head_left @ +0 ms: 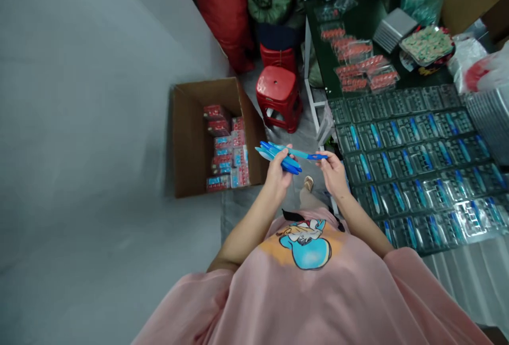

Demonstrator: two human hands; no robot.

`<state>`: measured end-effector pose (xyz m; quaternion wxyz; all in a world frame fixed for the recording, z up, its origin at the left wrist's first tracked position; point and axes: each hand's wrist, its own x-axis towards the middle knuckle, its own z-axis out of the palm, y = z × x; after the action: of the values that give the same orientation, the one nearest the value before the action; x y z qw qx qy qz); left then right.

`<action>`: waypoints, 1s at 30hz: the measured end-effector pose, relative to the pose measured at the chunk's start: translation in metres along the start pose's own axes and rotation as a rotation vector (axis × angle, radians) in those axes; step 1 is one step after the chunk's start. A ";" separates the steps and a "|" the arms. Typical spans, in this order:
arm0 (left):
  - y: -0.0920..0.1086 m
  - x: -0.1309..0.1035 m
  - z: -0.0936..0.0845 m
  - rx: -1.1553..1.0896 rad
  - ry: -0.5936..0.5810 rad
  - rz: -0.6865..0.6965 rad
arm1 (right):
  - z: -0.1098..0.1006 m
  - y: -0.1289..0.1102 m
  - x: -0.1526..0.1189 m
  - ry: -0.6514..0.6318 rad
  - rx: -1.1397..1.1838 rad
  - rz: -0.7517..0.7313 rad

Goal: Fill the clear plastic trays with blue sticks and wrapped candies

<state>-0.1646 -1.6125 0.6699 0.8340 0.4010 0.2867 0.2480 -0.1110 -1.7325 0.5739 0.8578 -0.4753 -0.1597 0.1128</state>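
Note:
My left hand [279,169] is closed round a bunch of slim blue pen-like sticks [291,165], light blue toward one end and darker at the other. One more stick [302,153] stretches from that bunch to my right hand [333,173], which pinches its dark blue end. Both hands are in front of my body, left of the table edge. To their right, clear plastic blister trays [401,158] lie in rows, many with one blue stick in a slot. The tray row farthest back shows no blue sticks.
An open cardboard box [191,138] with red and blue packs [222,159] is on the floor at left. Behind it are red stools [277,88] and a red sack [225,11]. On the dark table [392,77] lie packs of orange-red pieces [360,64] and stacked trays [491,117].

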 end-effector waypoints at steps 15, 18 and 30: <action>-0.038 -0.027 0.047 0.164 -0.180 0.000 | -0.042 -0.028 -0.022 0.167 0.044 -0.110; -0.048 -0.034 0.057 0.196 -0.199 -0.004 | -0.046 -0.029 -0.026 0.205 0.040 -0.127; -0.044 0.007 0.106 0.264 -0.432 -0.074 | -0.016 -0.043 0.028 0.406 0.269 -0.271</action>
<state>-0.0798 -1.6884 0.6870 0.8248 0.5393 0.1461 0.0863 -0.0774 -1.7583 0.6073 0.9349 -0.3442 -0.0303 -0.0803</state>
